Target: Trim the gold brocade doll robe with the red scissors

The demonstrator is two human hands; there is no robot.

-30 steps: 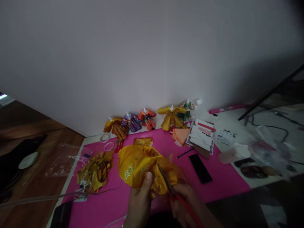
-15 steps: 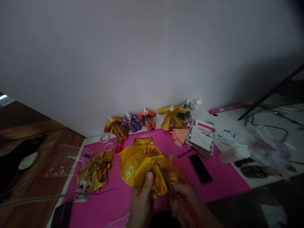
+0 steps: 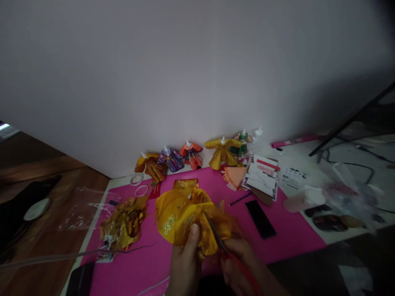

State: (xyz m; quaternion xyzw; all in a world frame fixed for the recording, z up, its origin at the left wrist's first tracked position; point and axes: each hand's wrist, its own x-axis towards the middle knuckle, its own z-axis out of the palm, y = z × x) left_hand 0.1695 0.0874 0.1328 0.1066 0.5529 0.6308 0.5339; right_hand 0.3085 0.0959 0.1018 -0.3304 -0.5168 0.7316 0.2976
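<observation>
A golden-yellow cloth (image 3: 175,216) with pale embroidered figures is held up over the pink mat (image 3: 148,257). My left hand (image 3: 187,261) grips its near edge, the thumb lying on top and the other fingers hidden beneath. Red-handled scissors (image 3: 220,244) are in my right hand (image 3: 242,259), their blades pointing up and left against the right part of the cloth. Whether the blades are apart is hard to make out. Left of the cloth lies a heap of golden scraps (image 3: 125,222).
Small headless dolls in robes, among them a purple one (image 3: 170,159), line the wall. Right of my hands are a black phone (image 3: 261,219), papers (image 3: 262,176) and a bottle (image 3: 304,199). A cable (image 3: 70,255) crosses the mat's left side.
</observation>
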